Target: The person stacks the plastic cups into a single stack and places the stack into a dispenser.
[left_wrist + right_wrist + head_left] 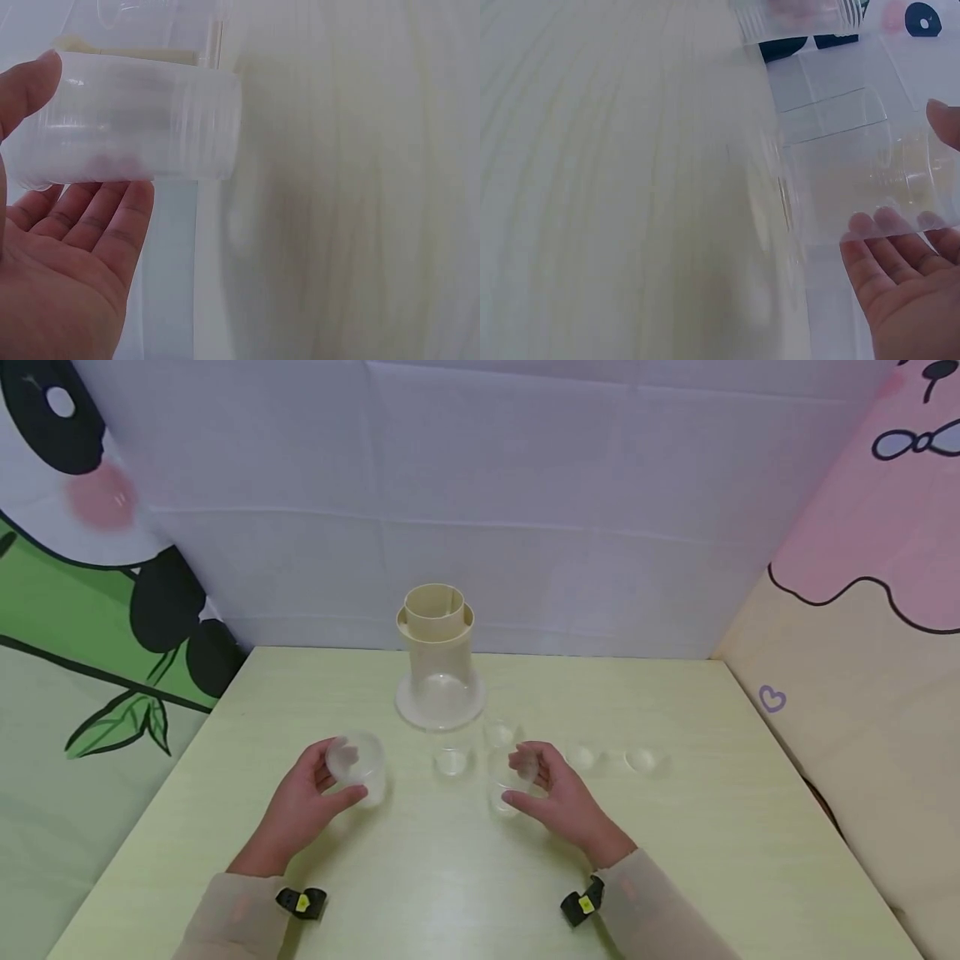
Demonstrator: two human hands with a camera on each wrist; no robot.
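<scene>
My left hand (318,785) holds a frosted, see-through plastic cup (142,120), thumb on one side and fingers on the other. Ridges ring the cup near its table-side end. A clear plastic cup (855,180) is between the thumb and fingers of my right hand (558,793); several fingertips show through its wall in the right wrist view. Whether either cup touches the table cannot be told. Just beyond the hands, near the middle, stands another clear cup (452,760), and one more clear cup (501,731) is behind the right hand.
A cream cylinder (441,656) with a narrower tube in its top stands at the back on a round white base (420,712). Two clear cups, one (583,755) beside the other (643,760), sit right of the right hand. A white cloth (525,585) hangs behind the table (420,885).
</scene>
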